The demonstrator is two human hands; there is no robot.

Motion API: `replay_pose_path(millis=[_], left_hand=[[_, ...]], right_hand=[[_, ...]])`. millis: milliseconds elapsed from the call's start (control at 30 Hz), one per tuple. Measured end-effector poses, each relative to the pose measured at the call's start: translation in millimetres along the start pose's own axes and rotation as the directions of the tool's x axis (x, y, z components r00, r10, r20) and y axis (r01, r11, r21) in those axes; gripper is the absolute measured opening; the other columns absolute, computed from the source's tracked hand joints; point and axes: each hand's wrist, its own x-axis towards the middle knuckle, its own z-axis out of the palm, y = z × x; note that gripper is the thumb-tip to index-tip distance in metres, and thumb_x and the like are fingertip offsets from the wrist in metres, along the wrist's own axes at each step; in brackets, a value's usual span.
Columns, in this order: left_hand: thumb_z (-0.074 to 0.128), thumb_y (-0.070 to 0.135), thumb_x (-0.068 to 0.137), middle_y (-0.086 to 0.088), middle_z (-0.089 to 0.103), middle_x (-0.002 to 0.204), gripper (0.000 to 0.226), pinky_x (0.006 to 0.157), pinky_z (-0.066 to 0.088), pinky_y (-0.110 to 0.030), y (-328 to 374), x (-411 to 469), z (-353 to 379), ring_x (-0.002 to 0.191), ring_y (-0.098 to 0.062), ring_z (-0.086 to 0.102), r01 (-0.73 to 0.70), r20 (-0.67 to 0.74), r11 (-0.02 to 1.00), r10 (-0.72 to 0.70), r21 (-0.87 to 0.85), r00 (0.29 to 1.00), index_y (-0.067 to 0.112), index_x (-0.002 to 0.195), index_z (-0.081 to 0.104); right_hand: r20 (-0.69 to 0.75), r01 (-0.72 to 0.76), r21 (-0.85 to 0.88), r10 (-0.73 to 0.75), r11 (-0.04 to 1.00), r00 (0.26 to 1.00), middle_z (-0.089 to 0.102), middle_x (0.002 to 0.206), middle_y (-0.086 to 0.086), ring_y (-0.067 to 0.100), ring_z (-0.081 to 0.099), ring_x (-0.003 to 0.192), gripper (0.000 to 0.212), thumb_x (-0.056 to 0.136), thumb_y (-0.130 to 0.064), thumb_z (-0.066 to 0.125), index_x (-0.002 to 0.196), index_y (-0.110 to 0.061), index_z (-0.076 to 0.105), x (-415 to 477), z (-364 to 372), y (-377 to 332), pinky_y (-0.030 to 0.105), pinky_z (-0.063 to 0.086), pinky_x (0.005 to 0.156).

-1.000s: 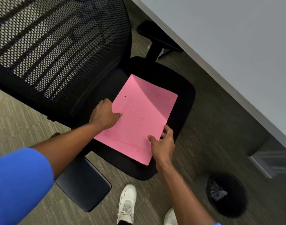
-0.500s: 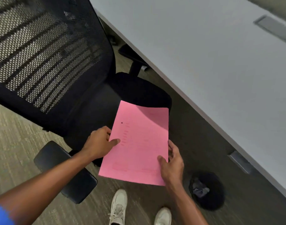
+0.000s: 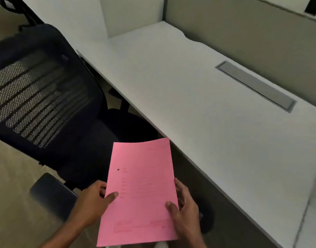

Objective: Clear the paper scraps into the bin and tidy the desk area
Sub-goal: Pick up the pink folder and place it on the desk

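A pink sheet of paper [image 3: 141,190] with faint print hangs in the air in front of me, above the floor beside the desk edge. My left hand [image 3: 92,203] grips its left edge, thumb on top. My right hand [image 3: 185,212] grips its right edge, thumb on top as well. The black round bin [image 3: 208,219] stands on the floor under the desk edge, mostly hidden behind my right hand and the sheet.
A black mesh office chair [image 3: 39,97] stands at the left, its seat half under the white desk [image 3: 216,122] and one armrest [image 3: 51,194] near my left hand. A grey cable hatch [image 3: 255,85] sits in the desk top. Beige partition walls close the back.
Both hands have lifted the pink sheet off the chair seat and brought it toward me. My view has swung up from the chair and floor to the desk top.
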Motion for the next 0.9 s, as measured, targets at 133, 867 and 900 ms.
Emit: replay_pose_path(millis=[133, 867, 900], left_hand=[[0.084, 0.035, 0.088, 0.006, 0.075, 0.103, 0.035, 0.079, 0.064, -0.032, 23, -38, 5, 0.089, -0.011, 0.075, 0.009, -0.002, 0.996, -0.010, -0.090, 1.000, 0.024, 0.114, 0.063], [0.084, 0.029, 0.089, 0.014, 0.064, 0.110, 0.053, 0.066, 0.051, -0.020, 116, -66, -20, 0.089, -0.002, 0.065, -0.223, -0.192, 0.967, 0.198, -0.119, 0.961, 0.021, 0.135, 0.062], [0.084, 0.029, 0.089, 0.014, 0.064, 0.109, 0.052, 0.066, 0.050, -0.019, 118, -61, -25, 0.089, -0.001, 0.064, -0.235, -0.190, 0.965, 0.211, -0.119, 0.959, 0.021, 0.135, 0.063]], right_hand=[[-0.004, 0.072, -0.048, -0.072, 0.996, 0.997, 0.058, 0.137, -0.036, -0.007, 0.059, 0.127, 0.080, 0.089, -0.012, 0.076, 0.149, -0.052, 0.042, -29, -41, -11, 0.033, 0.048, 0.117], [-0.037, 0.200, 0.005, -0.199, 0.980, 0.979, 0.061, 0.135, -0.029, 0.006, 0.071, 0.114, 0.077, 0.092, -0.034, 0.077, 0.155, -0.048, 0.033, -37, -108, -67, 0.043, 0.064, 0.095], [-0.047, 0.193, 0.011, -0.192, 0.981, 0.980, 0.062, 0.136, -0.027, 0.005, 0.072, 0.113, 0.078, 0.093, -0.032, 0.077, 0.155, -0.048, 0.033, -32, -104, -70, 0.041, 0.065, 0.094]])
